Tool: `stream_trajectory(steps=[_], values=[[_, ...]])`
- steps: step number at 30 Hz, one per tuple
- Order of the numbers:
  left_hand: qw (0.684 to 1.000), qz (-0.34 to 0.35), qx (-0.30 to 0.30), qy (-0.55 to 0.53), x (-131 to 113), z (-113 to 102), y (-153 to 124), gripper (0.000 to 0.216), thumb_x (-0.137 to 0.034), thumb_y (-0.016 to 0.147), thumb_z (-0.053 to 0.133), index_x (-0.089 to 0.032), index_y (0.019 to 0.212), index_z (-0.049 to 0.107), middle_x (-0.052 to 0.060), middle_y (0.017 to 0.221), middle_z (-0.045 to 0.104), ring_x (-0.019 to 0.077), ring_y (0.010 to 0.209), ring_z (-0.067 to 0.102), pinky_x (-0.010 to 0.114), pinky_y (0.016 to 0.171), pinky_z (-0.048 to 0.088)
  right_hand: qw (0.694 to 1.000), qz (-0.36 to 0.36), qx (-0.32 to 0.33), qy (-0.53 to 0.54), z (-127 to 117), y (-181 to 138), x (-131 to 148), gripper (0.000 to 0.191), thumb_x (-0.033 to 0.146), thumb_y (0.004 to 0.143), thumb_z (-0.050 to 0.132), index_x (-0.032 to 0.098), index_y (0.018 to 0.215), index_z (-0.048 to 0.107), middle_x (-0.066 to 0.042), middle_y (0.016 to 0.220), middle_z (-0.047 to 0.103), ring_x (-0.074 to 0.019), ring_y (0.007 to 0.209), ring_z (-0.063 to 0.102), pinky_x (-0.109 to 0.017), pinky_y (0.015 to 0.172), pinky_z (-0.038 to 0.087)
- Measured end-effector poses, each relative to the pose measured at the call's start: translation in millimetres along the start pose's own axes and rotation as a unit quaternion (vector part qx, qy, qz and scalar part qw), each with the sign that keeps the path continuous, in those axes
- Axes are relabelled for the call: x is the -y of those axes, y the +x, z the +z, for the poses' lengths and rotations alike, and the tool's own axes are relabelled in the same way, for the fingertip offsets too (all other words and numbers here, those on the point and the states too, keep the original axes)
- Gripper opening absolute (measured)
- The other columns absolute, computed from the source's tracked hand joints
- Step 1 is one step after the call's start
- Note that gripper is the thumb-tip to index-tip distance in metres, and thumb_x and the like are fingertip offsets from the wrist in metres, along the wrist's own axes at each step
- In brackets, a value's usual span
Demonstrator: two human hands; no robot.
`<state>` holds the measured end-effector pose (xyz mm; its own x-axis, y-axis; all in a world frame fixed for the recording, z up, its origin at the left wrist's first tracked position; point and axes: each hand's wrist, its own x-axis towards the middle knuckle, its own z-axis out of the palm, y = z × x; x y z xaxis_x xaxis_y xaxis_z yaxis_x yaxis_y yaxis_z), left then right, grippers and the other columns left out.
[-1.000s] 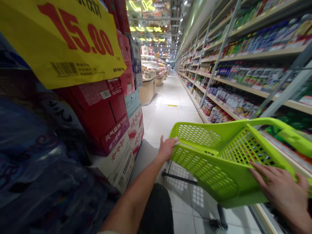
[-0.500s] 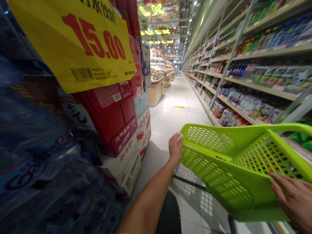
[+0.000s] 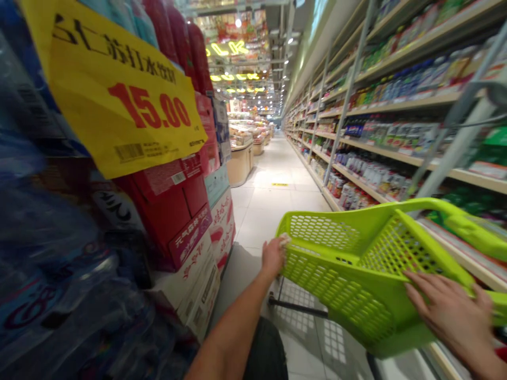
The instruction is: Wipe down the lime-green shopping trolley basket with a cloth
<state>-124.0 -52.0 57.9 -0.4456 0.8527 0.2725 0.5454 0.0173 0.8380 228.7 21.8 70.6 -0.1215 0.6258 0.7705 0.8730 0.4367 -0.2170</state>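
Observation:
A lime-green plastic shopping basket (image 3: 356, 253) sits tilted on a wheeled frame in front of me. My left hand (image 3: 273, 257) is closed on the basket's far left corner, with something pale pressed under the fingers. My right hand (image 3: 451, 314) lies flat with its fingers spread on the basket's near right side. The basket's inside looks empty where it shows.
Stacked red and white drink cartons (image 3: 186, 227) under a yellow price sign (image 3: 122, 116) stand close on the left, with blue wrapped water packs (image 3: 59, 295) nearer. Stocked shelves (image 3: 380, 158) run along the right. A tiled aisle (image 3: 273, 195) stretches ahead past display counters (image 3: 241, 158).
The view shook left and right and tipped up; the price sign sits lower in view. Both hands keep their places on the basket.

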Motion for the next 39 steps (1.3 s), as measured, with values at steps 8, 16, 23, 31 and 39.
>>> stream_trajectory(steps=[8,16,23,31,39], values=[[0.96,-0.024,0.133,-0.245,-81,64,-30,0.031,-0.035,0.077,0.039,-0.017,0.097,0.054,0.004,0.089,0.066,0.015,0.08,0.062,0.028,0.073,0.049,0.983,-0.012,0.084,0.163,4,-7,110,0.05,0.04,0.083,0.04,0.018,0.128,0.038,-0.011,0.129,0.043,-0.0207,0.119,0.041,-0.038,0.093,0.037],[0.813,-0.165,0.321,-0.458,-123,51,-46,0.042,-0.048,0.078,0.036,-0.019,0.1,0.056,0.004,0.097,0.065,0.0171,0.094,0.06,0.034,0.084,0.049,0.975,0.023,0.061,0.212,4,-22,175,0.062,0.021,0.073,0.047,0.012,0.132,0.031,-0.015,0.143,0.017,-0.0296,0.131,0.016,-0.051,0.103,0.023],[0.952,0.016,0.229,-0.2,-91,66,-13,0.045,-0.046,0.083,0.029,-0.021,0.115,0.049,0.006,0.123,0.052,0.0206,0.124,0.037,0.041,0.103,0.029,0.988,-0.069,0.039,0.132,-12,11,92,0.045,0.012,0.074,0.04,0.017,0.118,0.049,-0.01,0.118,0.053,-0.0181,0.113,0.046,-0.034,0.095,0.039],[0.903,0.133,0.146,0.382,-22,58,9,0.058,-0.018,0.074,0.044,-0.01,0.13,0.031,0.014,0.14,0.03,0.026,0.132,0.017,0.053,0.103,0.018,0.985,0.063,0.028,-0.158,-44,57,-24,0.033,0.015,0.077,0.045,0.011,0.108,0.056,-0.016,0.126,0.046,-0.0299,0.123,0.033,-0.049,0.098,0.029],[0.889,0.111,0.185,0.403,-34,54,17,0.049,-0.015,0.074,0.042,-0.017,0.123,0.037,0.012,0.132,0.041,0.0243,0.122,0.036,0.054,0.098,0.026,0.971,-0.126,0.181,-0.086,6,41,27,0.026,0.021,0.08,0.051,0.022,0.105,0.058,-0.012,0.124,0.048,-0.0259,0.113,0.043,-0.048,0.095,0.03]])
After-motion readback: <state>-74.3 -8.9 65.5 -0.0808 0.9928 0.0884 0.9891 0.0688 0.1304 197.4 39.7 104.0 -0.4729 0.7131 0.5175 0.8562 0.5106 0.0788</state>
